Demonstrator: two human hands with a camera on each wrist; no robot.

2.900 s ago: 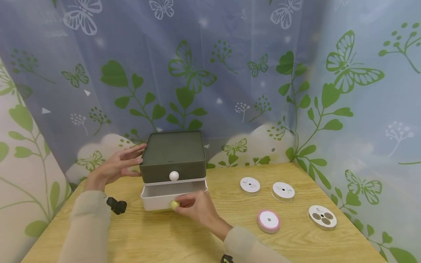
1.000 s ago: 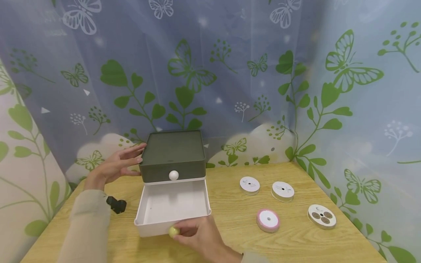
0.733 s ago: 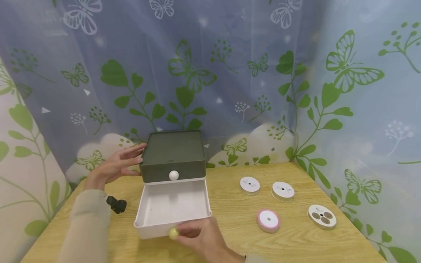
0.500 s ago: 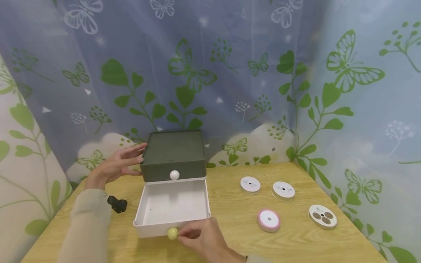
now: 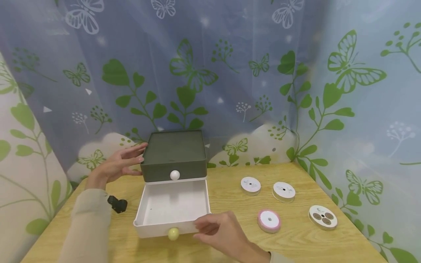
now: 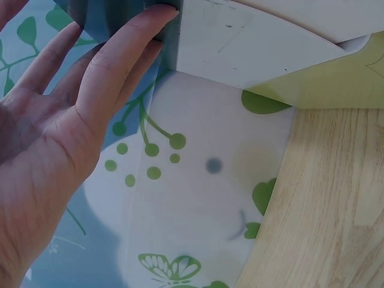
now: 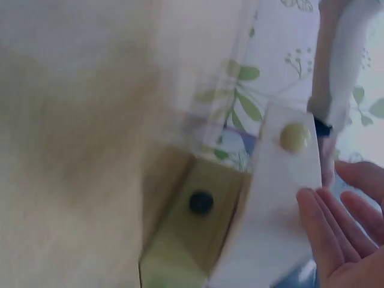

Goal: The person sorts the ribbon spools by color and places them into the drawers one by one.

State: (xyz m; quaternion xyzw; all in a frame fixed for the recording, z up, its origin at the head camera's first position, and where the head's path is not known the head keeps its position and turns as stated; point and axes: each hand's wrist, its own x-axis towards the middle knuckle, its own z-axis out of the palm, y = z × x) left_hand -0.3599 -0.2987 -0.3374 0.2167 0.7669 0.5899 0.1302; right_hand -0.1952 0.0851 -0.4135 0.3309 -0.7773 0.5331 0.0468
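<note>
A dark green, square-topped plastic box (image 5: pixel 174 149) with a round white knob (image 5: pixel 175 175) on its front stands towards the back of the light wood-grain bench (image 5: pixel 230 241). Below it, a shallow white plastic drawer (image 5: pixel 175 204) juts well out past the box's front, bearing a glossy, round yellow-green knob (image 5: pixel 173 233). The right wrist view shows a pale olive panel (image 7: pixel 180 240) with a round dark knob (image 7: pixel 201 203) beneath the drawer.

The left hand (image 5: pixel 116 164) is at the box's left side, fingers spread, tips against its wall. The right hand (image 5: pixel 223 232) is forward and right of the box, by the drawer's front right corner; its thumb stands apart from loosely bent fingers, clear of the yellow-green knob. Whether the fingertips touch the drawer, I cannot tell.

Right of the box lie a flat, round white spool (image 5: pixel 250 185), a second white spool (image 5: pixel 284 191) beyond it, a pink-rimmed white spool (image 5: pixel 269 220) farther forward and, farthest right, a white spool with four brown circles (image 5: pixel 323 217).
</note>
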